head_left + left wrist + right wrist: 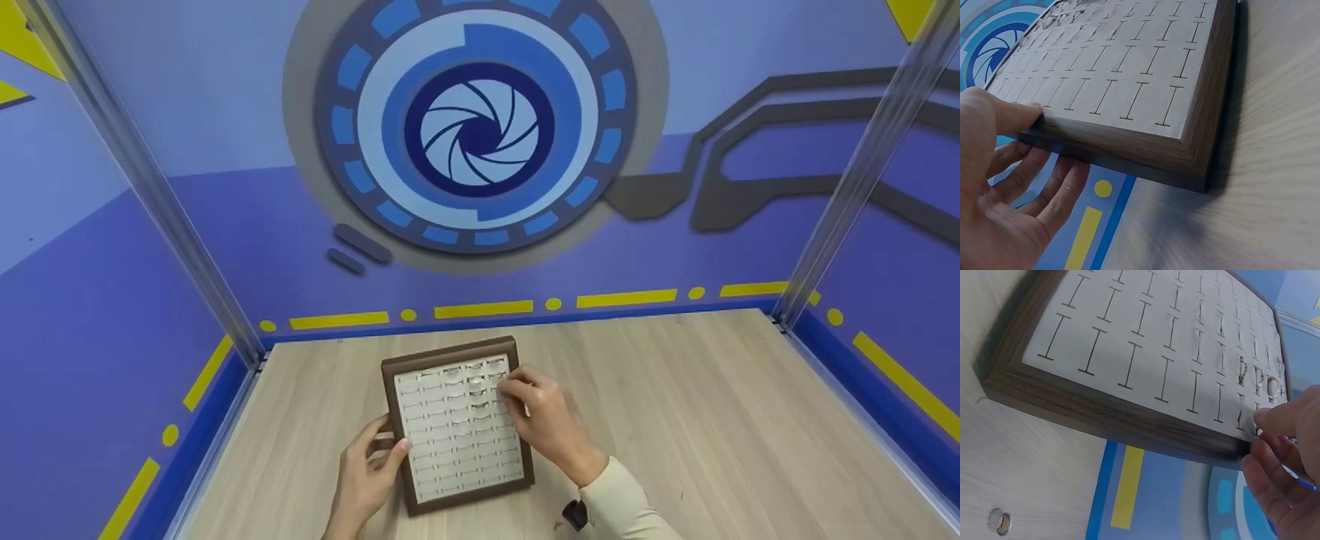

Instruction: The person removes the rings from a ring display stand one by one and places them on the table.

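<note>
A ring display tray [465,435] with a dark wooden frame and a white slotted pad is tilted up from the table. My left hand [365,469] holds its left edge, thumb on the front and fingers behind, as the left wrist view [1027,163] also shows. Several silver rings [478,386] sit in slots in the upper part of the pad; lower slots hold none. At the upper right edge my right hand [546,412] pinches a ring at a slot, the ring mostly hidden by the fingertips [1264,417].
One silver ring [1000,521] lies on the wooden table [712,435] beside the tray's lower end. Printed blue panels [225,240] with metal corner posts [847,172] enclose the table at the back and both sides.
</note>
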`<state>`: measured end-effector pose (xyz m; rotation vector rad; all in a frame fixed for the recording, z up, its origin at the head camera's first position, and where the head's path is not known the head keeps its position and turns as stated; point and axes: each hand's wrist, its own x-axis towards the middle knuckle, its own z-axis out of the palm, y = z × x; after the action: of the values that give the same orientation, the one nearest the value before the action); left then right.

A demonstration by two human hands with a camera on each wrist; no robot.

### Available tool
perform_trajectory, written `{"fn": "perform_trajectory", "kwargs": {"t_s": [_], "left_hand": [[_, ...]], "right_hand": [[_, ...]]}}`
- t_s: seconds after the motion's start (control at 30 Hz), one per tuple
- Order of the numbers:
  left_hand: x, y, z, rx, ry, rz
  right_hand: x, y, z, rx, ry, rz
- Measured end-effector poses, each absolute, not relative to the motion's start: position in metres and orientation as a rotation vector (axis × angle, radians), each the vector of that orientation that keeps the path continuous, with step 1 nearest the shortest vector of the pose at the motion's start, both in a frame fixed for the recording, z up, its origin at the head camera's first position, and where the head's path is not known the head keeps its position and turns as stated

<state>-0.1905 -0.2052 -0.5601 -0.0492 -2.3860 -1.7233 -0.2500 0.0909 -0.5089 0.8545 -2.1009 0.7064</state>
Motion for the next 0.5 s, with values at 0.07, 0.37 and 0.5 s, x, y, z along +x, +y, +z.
{"fn": "perform_trajectory", "kwargs": {"t_s": [0.07, 0.37, 0.5], "left_hand": [[-0.1909, -0.2052, -0.5609, -0.057, -2.382, -1.724], [-0.1911, -0.2058, -0.5604, -0.035, -2.408, -1.712], [-0.1913, -0.2060, -0.5604, -0.039, -2.411, -1.711]], "right_hand": [[-0.2508, 0.0897, -0.5096, 0.847, -2.105, 0.663], [-0.2548, 0.0847, -0.5122, 0.870, -2.027, 0.609], [-0.2559, 0.0820, -0.5142, 0.886, -1.986, 0.626]]}}
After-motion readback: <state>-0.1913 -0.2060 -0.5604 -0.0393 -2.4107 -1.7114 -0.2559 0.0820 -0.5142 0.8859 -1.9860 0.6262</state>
